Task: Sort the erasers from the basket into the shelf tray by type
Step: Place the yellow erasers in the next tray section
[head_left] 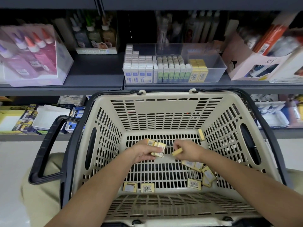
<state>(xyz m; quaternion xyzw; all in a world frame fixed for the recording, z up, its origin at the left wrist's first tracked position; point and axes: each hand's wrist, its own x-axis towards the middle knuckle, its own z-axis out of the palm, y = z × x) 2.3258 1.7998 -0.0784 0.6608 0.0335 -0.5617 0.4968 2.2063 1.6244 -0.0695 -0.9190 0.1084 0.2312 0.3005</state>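
The left hand (144, 153) grips several boxy yellow erasers (158, 149); the right hand (188, 149) pinches a single eraser (177, 152) in its fingers, over the slatted plastic basket (165, 110).

Bright, even overhead light with soft shadows; wide-angle bending at the edges, upper shelf goods (29, 51) motion-blurred

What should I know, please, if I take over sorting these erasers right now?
Left hand grips a small stack of yellow erasers inside the basket.
Right hand pinches one yellow eraser beside it.
Done: shelf tray holds white erasers, green erasers and a partly filled yellow row.
Left: several loose yellow erasers on the basket floor, all for the yellow row.
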